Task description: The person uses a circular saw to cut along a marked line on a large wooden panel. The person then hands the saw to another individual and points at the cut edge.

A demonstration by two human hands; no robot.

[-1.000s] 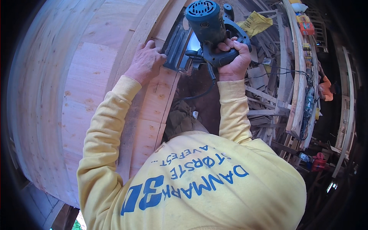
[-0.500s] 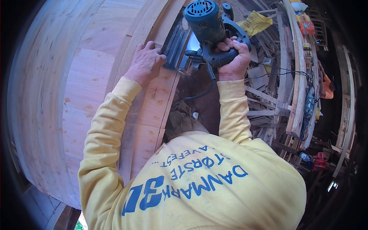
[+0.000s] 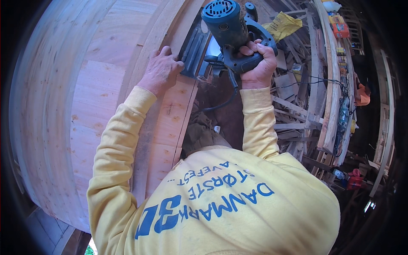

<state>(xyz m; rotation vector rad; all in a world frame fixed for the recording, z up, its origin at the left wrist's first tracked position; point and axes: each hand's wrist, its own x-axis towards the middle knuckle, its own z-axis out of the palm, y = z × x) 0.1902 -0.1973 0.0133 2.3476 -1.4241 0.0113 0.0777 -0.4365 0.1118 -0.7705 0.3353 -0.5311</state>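
Observation:
My right hand (image 3: 259, 63) is wrapped round the rear handle of a dark teal circular saw (image 3: 225, 25). The saw's dark metal base plate (image 3: 193, 55) lies along the edge of a light plywood sheet (image 3: 170, 123), and its motor housing hides part of the front. To the left of the plate, my left hand (image 3: 163, 68) is closed with bent fingers over a long wooden strip (image 3: 144, 136) lying on the plywood, its fingertips beside the base plate. A dark power cord (image 3: 227, 100) hangs from the saw's handle.
Wide pale wooden panels (image 3: 46, 110) fill the left side. Right of the saw lies a heap of wood offcuts (image 3: 293, 123) with a yellow bag (image 3: 282, 25) on it. Beyond runs a long timber beam (image 3: 333, 97), with cables and an orange package (image 3: 338, 27) alongside.
The saw has shifted very slightly left, with my right hand still round its handle. My left hand stays nearly in place on the strip.

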